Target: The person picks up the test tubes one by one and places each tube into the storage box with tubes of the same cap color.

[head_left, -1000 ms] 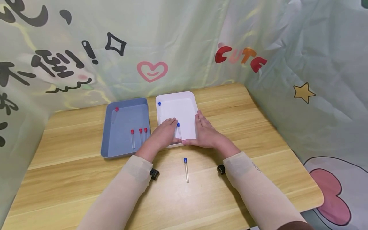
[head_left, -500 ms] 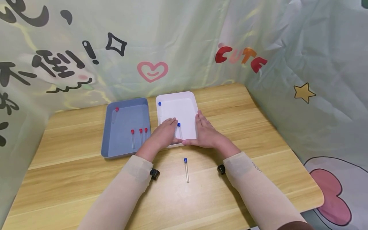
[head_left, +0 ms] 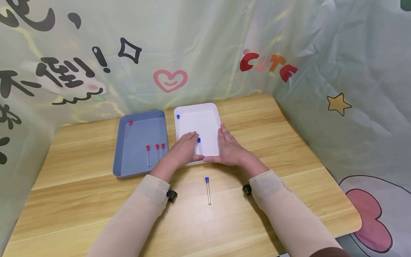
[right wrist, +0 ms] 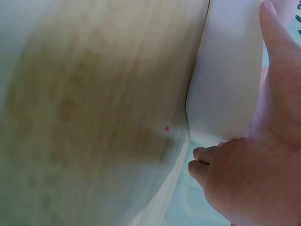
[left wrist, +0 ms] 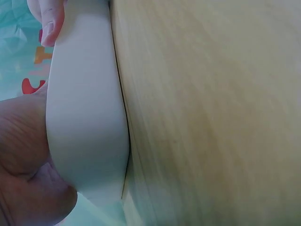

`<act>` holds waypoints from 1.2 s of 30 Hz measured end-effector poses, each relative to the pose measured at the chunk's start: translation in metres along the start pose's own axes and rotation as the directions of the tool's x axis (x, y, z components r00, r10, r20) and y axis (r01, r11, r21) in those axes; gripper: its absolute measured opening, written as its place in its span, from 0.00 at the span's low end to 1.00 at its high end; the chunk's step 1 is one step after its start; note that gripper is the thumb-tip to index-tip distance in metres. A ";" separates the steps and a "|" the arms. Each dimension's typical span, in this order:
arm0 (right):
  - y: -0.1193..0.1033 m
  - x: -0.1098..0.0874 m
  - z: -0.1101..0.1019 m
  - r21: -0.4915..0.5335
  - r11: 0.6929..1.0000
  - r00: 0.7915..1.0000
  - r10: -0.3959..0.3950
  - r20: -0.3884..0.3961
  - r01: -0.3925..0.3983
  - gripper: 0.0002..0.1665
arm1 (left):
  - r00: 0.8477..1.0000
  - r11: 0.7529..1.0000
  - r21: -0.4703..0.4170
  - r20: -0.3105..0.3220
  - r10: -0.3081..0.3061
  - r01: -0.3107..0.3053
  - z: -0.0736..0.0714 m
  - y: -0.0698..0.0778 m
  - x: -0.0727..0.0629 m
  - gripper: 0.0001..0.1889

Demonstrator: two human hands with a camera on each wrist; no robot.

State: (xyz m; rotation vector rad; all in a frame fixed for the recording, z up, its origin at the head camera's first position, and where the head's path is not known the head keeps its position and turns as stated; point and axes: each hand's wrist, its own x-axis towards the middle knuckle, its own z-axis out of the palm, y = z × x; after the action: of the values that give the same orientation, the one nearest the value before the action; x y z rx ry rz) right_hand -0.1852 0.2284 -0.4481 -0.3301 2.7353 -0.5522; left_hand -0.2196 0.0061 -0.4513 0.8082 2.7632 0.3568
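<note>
A white tray (head_left: 205, 117) stands on the wooden table. My left hand (head_left: 183, 148) lies over its near left corner, fingers reaching inward. At the near right corner my right hand (head_left: 232, 148) touches the tray, with straight fingers along the right side and the thumb along the near rim. Both thumbs meet at that rim. Between the hands a blue-capped test tube (head_left: 199, 144) shows inside the tray, its lower part partly hidden. Another blue cap (head_left: 178, 116) is at the far left corner. The wrist views show the tray's outer wall (left wrist: 87, 103) close to each hand.
Left of the white tray stands a blue-grey tray (head_left: 138, 137) holding several red-capped test tubes (head_left: 148, 156). One blue-capped test tube (head_left: 208, 191) lies on the table (head_left: 282, 153) between the forearms. A printed curtain (head_left: 205, 46) hangs behind and to the right.
</note>
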 end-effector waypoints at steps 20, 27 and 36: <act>-0.001 -0.001 0.000 -0.037 0.999 1.000 0.001 -0.008 -0.002 0.86 | 0.997 0.992 -0.123 -0.073 -0.029 0.020 -0.011 0.000 -0.029 0.51; -0.001 -0.001 0.000 -0.030 1.000 1.000 0.003 -0.016 -0.003 0.86 | 0.994 0.989 -0.145 -0.107 -0.033 0.017 -0.012 -0.001 -0.044 0.50; -0.001 -0.002 0.001 -0.017 1.000 1.000 0.013 -0.022 -0.013 0.87 | 0.991 0.991 -0.136 -0.130 -0.033 0.015 -0.013 0.001 -0.066 0.50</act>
State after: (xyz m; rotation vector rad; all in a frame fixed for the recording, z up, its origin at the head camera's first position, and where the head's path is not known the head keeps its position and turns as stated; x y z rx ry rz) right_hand -0.1830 0.2280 -0.4481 -0.3120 2.7627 -0.5316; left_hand -0.1686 -0.0318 -0.4281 0.7422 2.8294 0.6054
